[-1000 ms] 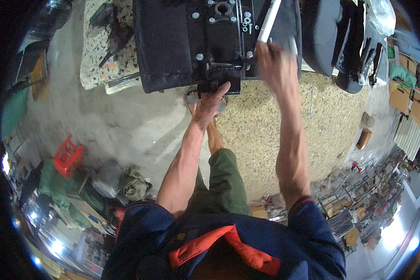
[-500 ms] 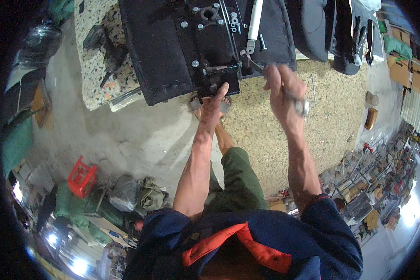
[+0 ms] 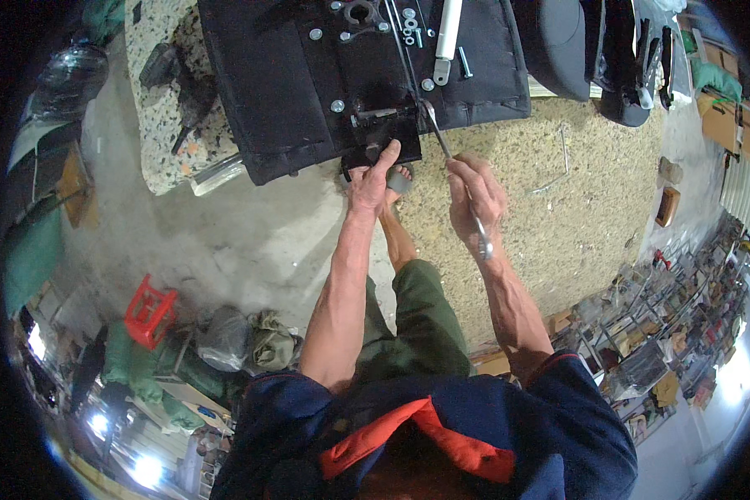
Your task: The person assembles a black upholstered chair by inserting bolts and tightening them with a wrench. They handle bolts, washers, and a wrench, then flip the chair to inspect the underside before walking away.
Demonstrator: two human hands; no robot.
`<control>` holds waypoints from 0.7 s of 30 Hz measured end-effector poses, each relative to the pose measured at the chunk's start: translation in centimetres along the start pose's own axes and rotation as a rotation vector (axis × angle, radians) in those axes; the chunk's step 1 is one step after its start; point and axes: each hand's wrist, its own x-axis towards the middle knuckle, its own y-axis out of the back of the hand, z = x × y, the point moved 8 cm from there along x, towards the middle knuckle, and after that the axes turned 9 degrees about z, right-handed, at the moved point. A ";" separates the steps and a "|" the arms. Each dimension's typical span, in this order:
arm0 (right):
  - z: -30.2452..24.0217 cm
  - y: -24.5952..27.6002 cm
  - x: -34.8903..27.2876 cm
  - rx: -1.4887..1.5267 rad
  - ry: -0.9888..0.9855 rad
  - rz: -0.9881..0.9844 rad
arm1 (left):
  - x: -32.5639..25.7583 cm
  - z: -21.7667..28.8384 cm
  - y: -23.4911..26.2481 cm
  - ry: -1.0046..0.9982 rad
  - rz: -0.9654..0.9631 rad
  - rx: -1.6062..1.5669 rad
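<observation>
A black padded panel (image 3: pixel 267 100) lies in front of me with a black metal bracket (image 3: pixel 404 143) at its near edge. My left hand (image 3: pixel 373 185) grips the bracket's near end, thumb on top and fingers mostly hidden underneath. A long bolt (image 3: pixel 383 113) runs across the bracket. My right hand (image 3: pixel 477 196) is closed around a silver wrench (image 3: pixel 438 137). The wrench's far head meets the bracket's right side, by the end of that bolt; its exact seating is too small to tell. Beyond lie a white cylindrical rod (image 3: pixel 447 42), a loose bolt (image 3: pixel 465 62) and several nuts and washers (image 3: pixel 409 29).
An L-shaped hex key (image 3: pixel 565 158) lies on the speckled surface (image 3: pixel 517 225) to the right. Dark padded parts (image 3: pixel 552 50) stand at the far right. Off to the left are a speckled slab (image 3: pixel 154 125) and a red plastic stool (image 3: pixel 150 310). A small brown block (image 3: pixel 667 206) sits right.
My right hand has moved left and nearer me, and the wrench has swung to point more lengthwise, its head now against the bracket's side. My left hand still holds the bracket.
</observation>
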 end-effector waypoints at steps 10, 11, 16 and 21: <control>-0.8 -1.8 3.7 0.024 0.001 -0.153 | 0.8 -0.5 0.4 -0.104 -0.003 0.026; -1.0 -1.6 5.6 0.028 -0.017 -0.182 | 0.7 -0.4 0.1 -0.112 -0.041 -0.043; 0.3 -9.6 17.4 -0.280 0.034 -0.413 | -0.1 0.2 0.2 -0.204 -0.025 0.082; 1.4 -11.6 23.2 -0.194 0.018 -0.417 | -0.3 1.5 0.2 -0.323 0.056 0.155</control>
